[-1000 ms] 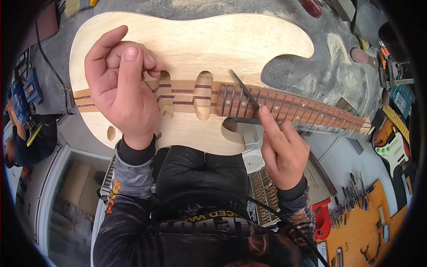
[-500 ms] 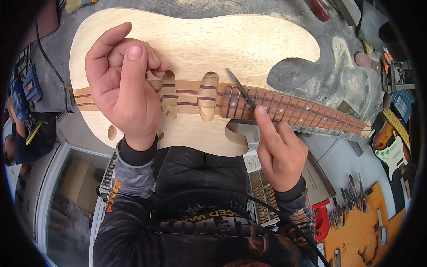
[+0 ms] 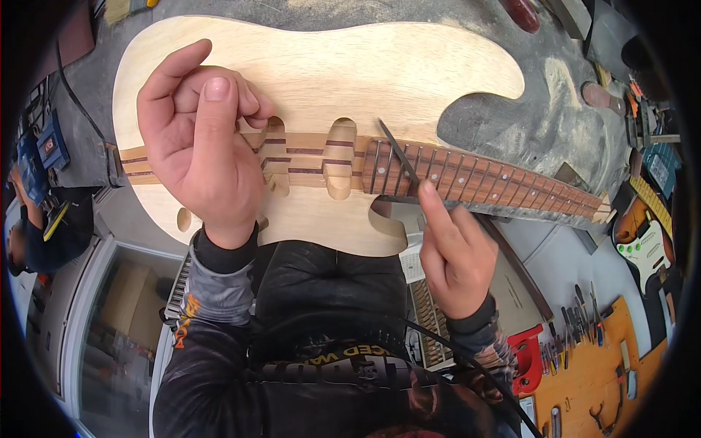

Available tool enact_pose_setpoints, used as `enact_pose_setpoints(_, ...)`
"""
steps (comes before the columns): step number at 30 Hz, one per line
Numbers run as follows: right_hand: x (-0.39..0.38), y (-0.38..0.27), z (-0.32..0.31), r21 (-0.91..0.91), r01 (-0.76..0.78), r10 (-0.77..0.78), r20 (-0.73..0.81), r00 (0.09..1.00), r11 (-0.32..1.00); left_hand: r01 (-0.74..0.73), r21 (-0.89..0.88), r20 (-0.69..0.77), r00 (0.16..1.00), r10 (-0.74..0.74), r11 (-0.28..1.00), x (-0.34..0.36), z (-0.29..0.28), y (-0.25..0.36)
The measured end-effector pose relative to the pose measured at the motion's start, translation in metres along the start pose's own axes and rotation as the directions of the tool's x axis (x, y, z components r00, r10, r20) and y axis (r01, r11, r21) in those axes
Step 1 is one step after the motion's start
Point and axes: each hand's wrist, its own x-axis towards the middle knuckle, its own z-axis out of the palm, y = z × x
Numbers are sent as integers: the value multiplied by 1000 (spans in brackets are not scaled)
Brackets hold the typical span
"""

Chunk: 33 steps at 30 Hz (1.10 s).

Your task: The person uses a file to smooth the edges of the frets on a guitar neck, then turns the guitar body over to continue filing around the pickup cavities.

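A pale wooden guitar body lies on the grey bench, with a striped laminated strip through its middle and two rounded slots cut in it. From the strip a brown fretboard with metal frets and light dot inlays runs to the right. My right hand grips a slim dark file, index finger stretched along it; the tool slants across the frets nearest the body. Over the body's left part, my left hand is turned palm up, fingers curled and thumb laid against them. Whatever it holds, if anything, is hidden.
Pale dust lies on the bench. A sunburst guitar with a white pickguard is at the right. Several hand tools stand near an orange-brown board, beside a red clamp-like piece. Another person's arm shows at far left.
My right hand has shifted slightly left and down, and the file's tip sits a little lower over the frets. My left hand has barely moved, a touch to the left.
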Motion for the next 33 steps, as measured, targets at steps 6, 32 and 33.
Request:
enact_pose_setpoints(6, 12, -2, -3, -161, 158, -151, 56, 987, 974, 3, -1, -2, 1000, -3, 1000, -1, -2, -1)
enact_pose_setpoints(32, -20, 3, 5, 485, -189, 185, 57, 981, 854, 17, -5, 18, 1000, -17, 1000, 0, -6, 0)
enact_pose_setpoints(33, -25, 3, 3, 545, -295, 267, 133, 955, 785, 17, 0, 15, 1000, -17, 1000, -1, -5, 0)
